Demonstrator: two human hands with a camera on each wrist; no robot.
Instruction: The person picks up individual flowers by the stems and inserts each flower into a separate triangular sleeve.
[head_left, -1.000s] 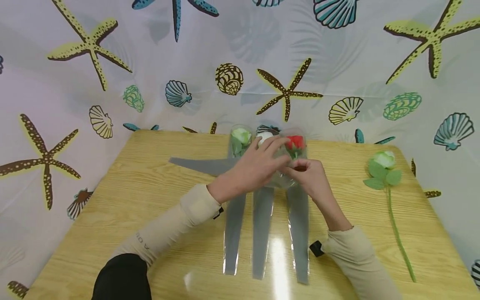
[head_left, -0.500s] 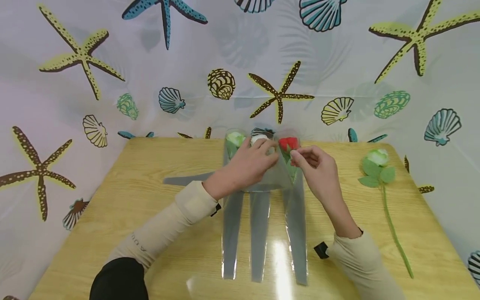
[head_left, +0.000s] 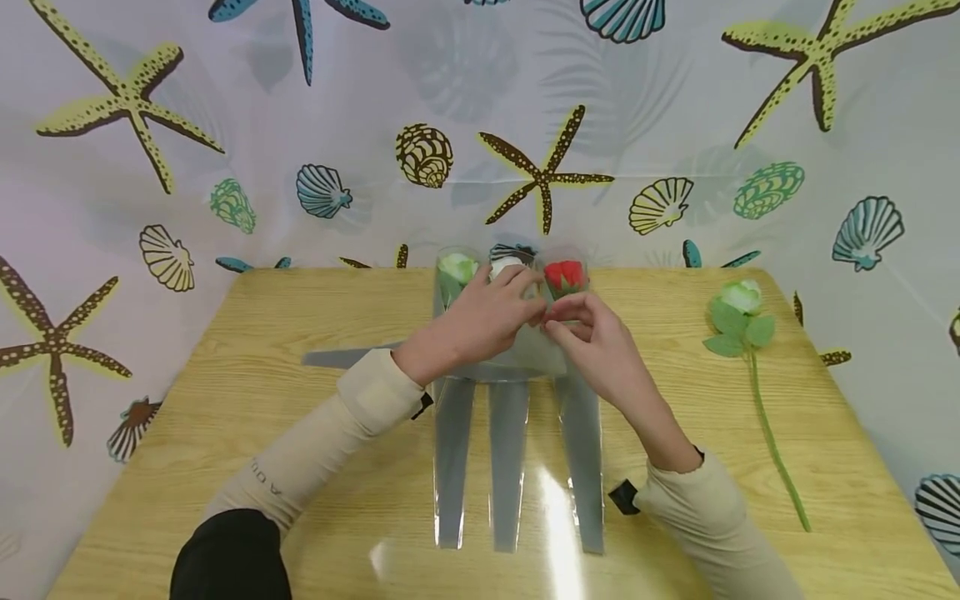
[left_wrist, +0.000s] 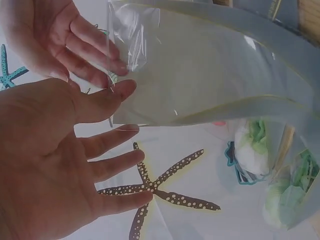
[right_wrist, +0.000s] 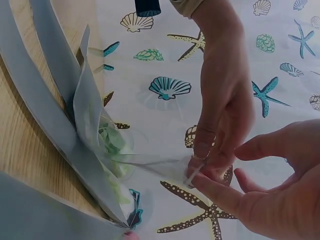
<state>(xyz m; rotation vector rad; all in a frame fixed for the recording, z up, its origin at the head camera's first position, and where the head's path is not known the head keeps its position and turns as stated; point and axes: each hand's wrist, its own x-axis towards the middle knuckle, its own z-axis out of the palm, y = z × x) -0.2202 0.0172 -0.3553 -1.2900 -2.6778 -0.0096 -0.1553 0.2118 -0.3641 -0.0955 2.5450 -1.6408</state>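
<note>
My left hand pinches the mouth edge of a clear and grey plastic flower sleeve between thumb and index finger, its other fingers spread. My right hand is close beside it, thumb tip at the same edge in the right wrist view and fingers apart from the thumb. No flower shows inside this sleeve; its narrow tail points left under my left forearm. Beneath lie three wrapped roses: a pale green rose, a white rose partly hidden by my left hand, and a red rose.
A loose pale green rose with leaves and a long stem lies at the right of the wooden table. Grey sleeve tails reach toward the front. A shell-and-starfish cloth hangs behind.
My right hand drew away from the sleeve to the right, then came back to its mouth edge. My left hand keeps its pinch. The sleeve's tail swung lower, and the head view shifted.
</note>
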